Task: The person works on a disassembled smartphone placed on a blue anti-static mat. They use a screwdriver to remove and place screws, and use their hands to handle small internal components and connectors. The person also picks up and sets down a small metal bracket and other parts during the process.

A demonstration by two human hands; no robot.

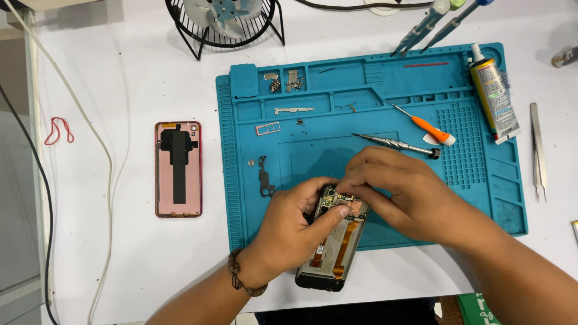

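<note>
Phone tilts lengthwise, camera end toward mat.

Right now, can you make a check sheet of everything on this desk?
Surface: white table with a blue repair mat on it.
Job's things: opened phone, insides showing, lying half on the mat's front edge.
Clutter: pink back cover left of the mat; orange screwdriver, metal screwdriver, glue tube, small metal parts in the mat's trays; tweezers; red rubber band.
Grips: left hand holds the phone; right hand fingertips press at its top.
Cables: white cable and black cable along the left side.
Surroundings: small black fan at the back.
</note>
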